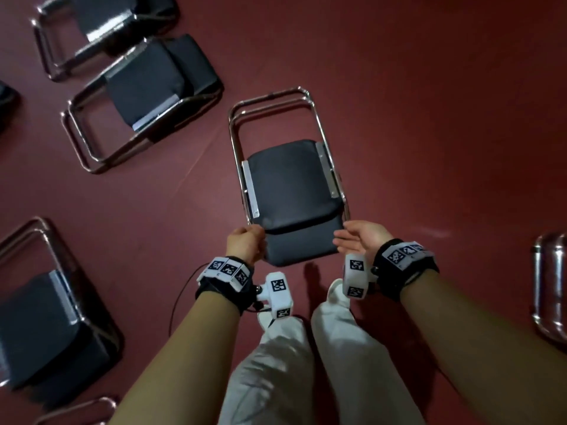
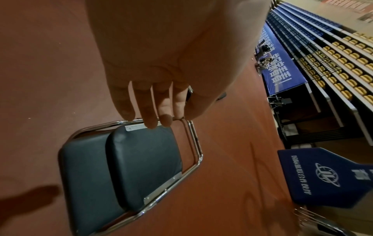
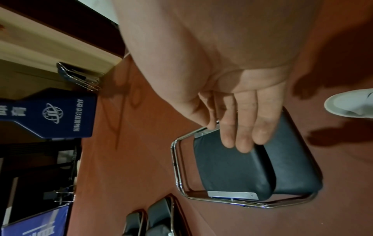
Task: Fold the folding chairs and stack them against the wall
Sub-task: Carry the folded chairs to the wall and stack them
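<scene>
Folded black-cushioned chrome-tube chair [image 1: 291, 185] hangs upright for carrying: left hand [image 1: 245, 243] has its grip clamped on the side tube, right hand [image 1: 359, 237] steadies it open-fingered.

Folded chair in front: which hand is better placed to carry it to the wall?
Left hand: it already grips the folded chair's chrome frame. The right hand is open beside it.

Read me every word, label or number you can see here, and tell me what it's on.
"JL", seemingly, in the globe emblem on the blue board.
White Chinese characters beside it: too blurred to read.
Long blue banner: large white Chinese characters, sideways, not legible.
Wrist bands: square code patterns only, no words.
Folded chair: no text.
</scene>
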The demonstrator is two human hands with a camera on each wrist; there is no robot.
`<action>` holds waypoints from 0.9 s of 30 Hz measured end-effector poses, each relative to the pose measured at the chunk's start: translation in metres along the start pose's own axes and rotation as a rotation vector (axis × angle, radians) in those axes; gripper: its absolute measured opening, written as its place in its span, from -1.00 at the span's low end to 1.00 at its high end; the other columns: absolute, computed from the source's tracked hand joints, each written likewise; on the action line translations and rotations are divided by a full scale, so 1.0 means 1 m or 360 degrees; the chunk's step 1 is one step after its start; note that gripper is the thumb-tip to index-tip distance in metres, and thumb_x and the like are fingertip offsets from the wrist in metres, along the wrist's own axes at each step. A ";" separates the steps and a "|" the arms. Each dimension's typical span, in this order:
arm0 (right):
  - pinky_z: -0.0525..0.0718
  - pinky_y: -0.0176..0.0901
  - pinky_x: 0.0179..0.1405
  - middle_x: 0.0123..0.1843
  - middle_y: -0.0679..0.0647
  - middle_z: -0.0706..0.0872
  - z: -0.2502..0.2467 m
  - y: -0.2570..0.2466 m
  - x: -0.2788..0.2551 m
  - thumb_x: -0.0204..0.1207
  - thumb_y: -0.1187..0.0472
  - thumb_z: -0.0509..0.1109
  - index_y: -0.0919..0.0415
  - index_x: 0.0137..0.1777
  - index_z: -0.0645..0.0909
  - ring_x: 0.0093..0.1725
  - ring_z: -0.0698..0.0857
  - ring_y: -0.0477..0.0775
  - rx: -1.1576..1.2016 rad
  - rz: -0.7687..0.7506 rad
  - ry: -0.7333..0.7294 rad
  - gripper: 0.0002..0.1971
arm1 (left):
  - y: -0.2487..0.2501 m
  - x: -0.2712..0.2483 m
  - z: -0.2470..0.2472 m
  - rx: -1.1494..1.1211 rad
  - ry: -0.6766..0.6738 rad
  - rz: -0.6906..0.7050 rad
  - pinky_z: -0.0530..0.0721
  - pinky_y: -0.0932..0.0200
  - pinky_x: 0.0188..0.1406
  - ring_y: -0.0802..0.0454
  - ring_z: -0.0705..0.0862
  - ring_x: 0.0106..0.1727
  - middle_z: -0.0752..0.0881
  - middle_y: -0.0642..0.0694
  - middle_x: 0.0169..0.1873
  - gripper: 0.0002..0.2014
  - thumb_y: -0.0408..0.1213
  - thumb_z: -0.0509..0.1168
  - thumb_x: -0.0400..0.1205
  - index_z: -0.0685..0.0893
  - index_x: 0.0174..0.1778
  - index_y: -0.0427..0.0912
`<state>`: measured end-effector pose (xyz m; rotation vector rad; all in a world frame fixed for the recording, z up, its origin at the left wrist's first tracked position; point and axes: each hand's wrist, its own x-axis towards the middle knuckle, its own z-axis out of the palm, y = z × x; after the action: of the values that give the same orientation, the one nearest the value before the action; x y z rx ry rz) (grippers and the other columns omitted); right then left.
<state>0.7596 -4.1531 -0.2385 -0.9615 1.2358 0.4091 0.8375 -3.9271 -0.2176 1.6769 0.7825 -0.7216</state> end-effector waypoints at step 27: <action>0.46 -0.21 -0.49 -0.32 0.07 0.55 0.062 0.244 0.426 0.60 0.41 0.13 -0.03 -0.02 0.59 -0.49 0.44 0.01 -0.0069 -0.0176 0.0213 -0.68 | -0.309 0.415 0.040 0.0212 0.0314 0.0115 0.74 -0.07 0.21 -0.18 0.74 0.05 0.77 -0.19 0.05 -0.70 -0.35 0.35 0.42 0.64 0.07 -0.07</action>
<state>0.7569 -4.0612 -0.7245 -1.1032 1.2919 0.2890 0.8351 -3.8528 -0.7311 1.9085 0.8209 -0.5744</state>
